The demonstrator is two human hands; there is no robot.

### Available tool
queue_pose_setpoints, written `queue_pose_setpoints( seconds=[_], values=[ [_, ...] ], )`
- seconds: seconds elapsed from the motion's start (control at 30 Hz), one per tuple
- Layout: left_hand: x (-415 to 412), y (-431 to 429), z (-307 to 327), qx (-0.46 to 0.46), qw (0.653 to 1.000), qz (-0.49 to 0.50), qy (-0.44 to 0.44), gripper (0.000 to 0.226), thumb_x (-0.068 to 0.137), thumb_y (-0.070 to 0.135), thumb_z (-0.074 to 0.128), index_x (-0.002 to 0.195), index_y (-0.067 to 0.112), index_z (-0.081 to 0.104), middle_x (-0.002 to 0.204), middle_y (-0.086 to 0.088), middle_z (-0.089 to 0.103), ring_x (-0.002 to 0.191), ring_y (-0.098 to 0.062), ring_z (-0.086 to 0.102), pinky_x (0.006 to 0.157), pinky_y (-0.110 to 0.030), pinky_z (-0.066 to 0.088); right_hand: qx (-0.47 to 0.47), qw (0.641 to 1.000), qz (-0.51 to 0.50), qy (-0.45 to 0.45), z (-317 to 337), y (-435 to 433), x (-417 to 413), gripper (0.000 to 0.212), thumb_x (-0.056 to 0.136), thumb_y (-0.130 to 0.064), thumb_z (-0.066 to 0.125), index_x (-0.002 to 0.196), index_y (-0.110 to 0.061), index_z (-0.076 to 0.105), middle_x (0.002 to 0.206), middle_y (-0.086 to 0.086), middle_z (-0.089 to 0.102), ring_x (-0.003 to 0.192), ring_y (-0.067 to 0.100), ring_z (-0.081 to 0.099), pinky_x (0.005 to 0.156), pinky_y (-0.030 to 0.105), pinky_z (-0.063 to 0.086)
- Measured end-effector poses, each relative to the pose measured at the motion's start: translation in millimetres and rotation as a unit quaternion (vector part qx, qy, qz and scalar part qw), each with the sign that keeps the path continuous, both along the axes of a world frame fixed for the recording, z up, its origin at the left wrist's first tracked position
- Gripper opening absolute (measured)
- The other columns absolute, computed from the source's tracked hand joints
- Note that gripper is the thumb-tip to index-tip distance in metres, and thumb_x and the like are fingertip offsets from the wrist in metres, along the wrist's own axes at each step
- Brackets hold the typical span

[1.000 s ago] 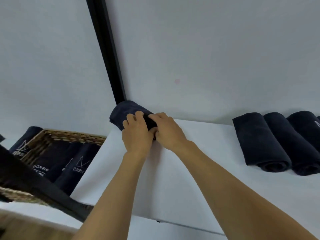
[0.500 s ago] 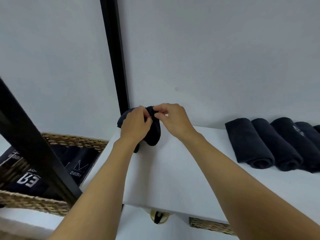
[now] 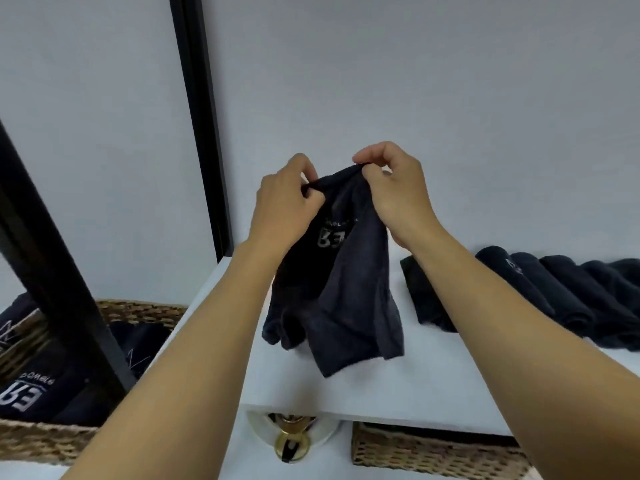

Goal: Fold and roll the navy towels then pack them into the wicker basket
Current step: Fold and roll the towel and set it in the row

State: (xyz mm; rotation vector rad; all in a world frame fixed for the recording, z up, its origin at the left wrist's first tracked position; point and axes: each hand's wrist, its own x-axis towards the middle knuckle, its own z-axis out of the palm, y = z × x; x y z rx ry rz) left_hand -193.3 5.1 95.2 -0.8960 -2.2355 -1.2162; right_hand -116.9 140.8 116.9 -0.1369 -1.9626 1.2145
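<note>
Towel (image 3: 332, 289), navy, unrolled, hanging over the shelf (image 3: 433, 386) near its left edge, pale lettering towards the camera; whether the lower hem touches the top cannot be told. Left hand (image 3: 284, 202): fingers curled, pinching the top hem. Right hand (image 3: 398, 192): fingers curled, pinching the same hem just beside. Rolled towels (image 3: 571, 299): row lying side by side towards the shelf's right back corner. Basket (image 3: 45, 441), wicker, past the shelf's left edge and lower, holding packed towels (image 3: 27, 396) with printed lettering. Second basket (image 3: 433, 452) beneath the front edge.
</note>
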Motion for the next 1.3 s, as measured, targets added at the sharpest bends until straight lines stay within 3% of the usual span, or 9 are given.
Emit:
queue_pose_setpoints(
  seconds=[0.1,0.23,0.33,0.53,0.73,0.93,1.1,1.2,1.3],
  values=[
    [16,4,31,0.012,0.997,-0.057,-0.048,0.005,0.089,0.02,0.064,0.086,0.023,0.067,0.08,0.011,0.068,0.077,-0.008,0.063,0.067,-0.008,0.045,0.047,0.998,-0.033,0.037,20,17,34,0.021,0.089,-0.008,0.052,0.095,-0.023,0.064,0.084,-0.015,0.06,0.061,0.005,0.05,0.063,0.019,0.041],
    [48,13,49,0.089,0.986,-0.1,-0.098,0.011,0.087,0.024,0.068,0.081,0.019,0.076,0.081,0.008,0.073,0.084,-0.011,0.068,0.085,-0.033,0.055,0.174,0.982,0.012,-0.07,35,45,90,0.017,0.083,-0.03,0.075,0.098,-0.027,0.067,0.074,-0.009,0.058,0.069,0.004,0.055,0.07,0.011,0.043],
    [84,26,58,0.092,0.985,-0.119,-0.085,0.012,0.086,0.024,0.069,0.08,0.017,0.076,0.079,0.007,0.073,0.081,-0.01,0.068,0.083,-0.034,0.056,0.276,0.95,-0.005,-0.144,38,57,127,0.006,0.086,-0.036,0.07,0.086,-0.03,0.068,0.076,-0.013,0.064,0.074,0.003,0.057,0.066,0.013,0.039],
    [127,19,83,0.104,0.984,-0.115,-0.087,0.012,0.085,0.026,0.073,0.076,0.017,0.075,0.072,0.004,0.072,0.07,-0.011,0.064,0.071,-0.033,0.054,0.185,0.976,0.035,-0.109,55,76,188,0.012,0.092,-0.024,0.063,0.089,-0.021,0.073,0.085,-0.003,0.073,0.083,0.018,0.067,0.079,0.033,0.053],
    [152,9,108,0.167,0.973,-0.123,-0.1,0.018,0.091,0.025,0.067,0.085,0.009,0.073,0.079,0.004,0.068,0.074,-0.009,0.061,0.075,-0.031,0.056,0.107,0.965,0.188,-0.148,69,63,215,0.014,0.094,-0.023,0.061,0.103,-0.016,0.071,0.105,-0.001,0.072,0.1,0.014,0.066,0.094,0.036,0.051],
    [174,19,128,0.118,0.972,-0.191,-0.075,0.017,0.093,0.021,0.063,0.077,0.016,0.068,0.07,0.01,0.065,0.063,-0.002,0.059,0.065,-0.02,0.052,0.084,0.95,0.236,-0.186,72,14,190,0.069,0.084,-0.03,0.075,0.141,-0.032,0.037,0.129,-0.009,0.057,0.118,0.005,0.057,0.101,0.035,0.044],
    [171,-6,142,0.136,0.954,-0.241,-0.114,0.017,0.095,0.024,0.062,0.083,0.015,0.068,0.072,0.007,0.065,0.068,-0.008,0.061,0.067,-0.025,0.055,0.056,0.958,0.225,-0.165,69,8,171,0.068,0.081,-0.031,0.078,0.139,-0.029,0.042,0.132,-0.011,0.056,0.119,0.01,0.057,0.102,0.04,0.045],
    [164,-21,151,0.146,0.951,-0.243,-0.121,0.016,0.094,0.024,0.064,0.08,0.018,0.069,0.075,0.005,0.065,0.072,-0.011,0.061,0.069,-0.028,0.054,0.025,0.935,0.289,-0.206,63,11,163,0.031,0.086,-0.018,0.072,0.108,-0.003,0.055,0.111,0.002,0.067,0.102,0.024,0.064,0.104,0.048,0.046],
    [150,-44,159,0.186,0.947,-0.224,-0.133,0.02,0.094,0.026,0.064,0.075,0.022,0.069,0.076,0.004,0.065,0.076,-0.012,0.061,0.072,-0.03,0.054,-0.042,0.919,0.315,-0.234,58,15,162,0.016,0.088,-0.008,0.067,0.1,-0.009,0.057,0.068,0.006,0.045,0.062,0.019,0.043,0.089,0.043,0.055]
  ],
)
